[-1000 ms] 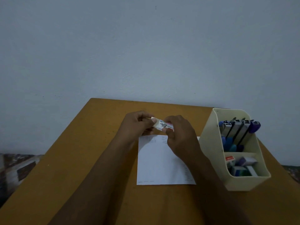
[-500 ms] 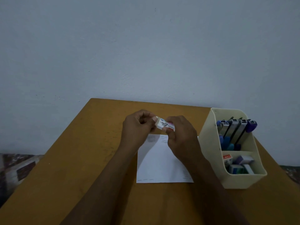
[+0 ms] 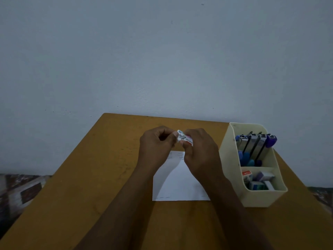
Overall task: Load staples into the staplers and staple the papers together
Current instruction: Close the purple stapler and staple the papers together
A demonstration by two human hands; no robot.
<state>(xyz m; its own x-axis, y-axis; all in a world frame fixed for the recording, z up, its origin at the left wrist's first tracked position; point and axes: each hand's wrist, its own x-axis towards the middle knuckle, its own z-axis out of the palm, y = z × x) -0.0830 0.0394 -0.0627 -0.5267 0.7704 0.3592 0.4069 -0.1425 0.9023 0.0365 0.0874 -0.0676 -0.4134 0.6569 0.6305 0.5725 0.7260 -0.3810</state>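
Note:
A small white staples box [image 3: 184,139] with red and blue print is held above the table between both hands. My right hand [image 3: 200,152] grips its right end, fingers curled round it. My left hand [image 3: 156,145] pinches its left end with curled fingers. Below the hands lies a white sheet of paper [image 3: 180,184] on the brown table [image 3: 100,177]. Several staplers [image 3: 255,143], blue, grey and purple, stand upright in the back compartment of a cream organiser [image 3: 259,199] at the right. More small staple boxes [image 3: 259,181] lie in its front compartment.
The table's back edge meets a plain grey wall [image 3: 162,60]. To the left, beyond the table edge, is a patterned surface [image 3: 19,190]. The organiser stands near the table's right edge.
Both hands have drawn slightly closer together on the staples box, and the box has tilted a little. The paper and organiser have not moved.

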